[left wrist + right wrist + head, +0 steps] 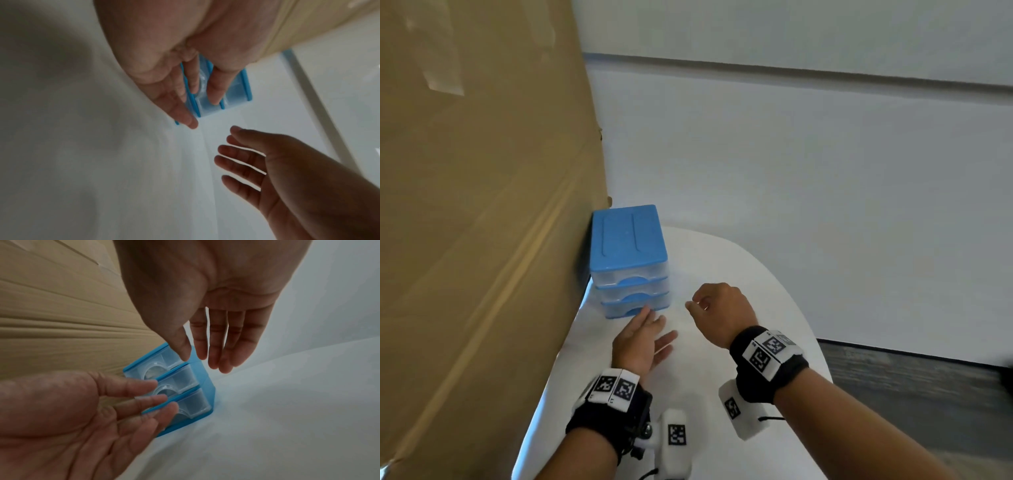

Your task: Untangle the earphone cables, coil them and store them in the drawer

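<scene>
A small blue drawer unit (628,240) with three clear drawers, all pushed in, stands on the white table (750,284) against a cardboard box. My left hand (654,325) hovers just in front of its bottom drawer, fingers straight and spread, holding nothing. My right hand (698,305) hangs to the right of the unit with relaxed fingers, also empty. The right wrist view has the drawer fronts (185,382) between my right hand (213,356) and my left hand's fingers (144,395). No earphone cable shows in any view.
A tall cardboard box (482,205) walls off the whole left side. The round table's edge (822,359) curves away on the right, with dark floor (914,380) beyond. A pale wall (791,154) stands behind.
</scene>
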Tool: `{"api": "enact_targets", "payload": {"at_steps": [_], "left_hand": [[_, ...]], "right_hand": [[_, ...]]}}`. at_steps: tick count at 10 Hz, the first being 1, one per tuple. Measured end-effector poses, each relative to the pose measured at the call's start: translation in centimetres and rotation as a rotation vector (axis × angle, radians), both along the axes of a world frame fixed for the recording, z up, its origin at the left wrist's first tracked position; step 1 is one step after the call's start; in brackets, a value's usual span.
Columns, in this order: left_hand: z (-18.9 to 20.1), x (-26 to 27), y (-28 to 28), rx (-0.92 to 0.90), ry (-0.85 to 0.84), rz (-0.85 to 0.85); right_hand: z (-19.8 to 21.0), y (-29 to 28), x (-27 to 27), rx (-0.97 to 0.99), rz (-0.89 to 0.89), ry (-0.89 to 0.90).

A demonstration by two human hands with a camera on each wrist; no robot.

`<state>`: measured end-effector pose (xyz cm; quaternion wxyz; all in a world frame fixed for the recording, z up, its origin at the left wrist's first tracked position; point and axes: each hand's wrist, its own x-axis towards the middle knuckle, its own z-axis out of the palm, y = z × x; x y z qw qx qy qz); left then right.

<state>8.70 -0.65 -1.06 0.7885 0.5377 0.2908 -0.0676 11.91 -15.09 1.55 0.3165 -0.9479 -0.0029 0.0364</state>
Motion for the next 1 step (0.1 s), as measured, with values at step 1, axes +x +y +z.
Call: {"api": "enact_targets", "payload": {"at_steps": [1], "left_hand": [[1.68, -1.58, -0.37, 0.078, -0.02, -0.076]], "right_hand": [[0.32, -0.77, -1.45, 0.018, -0.022, 0.013]]}}
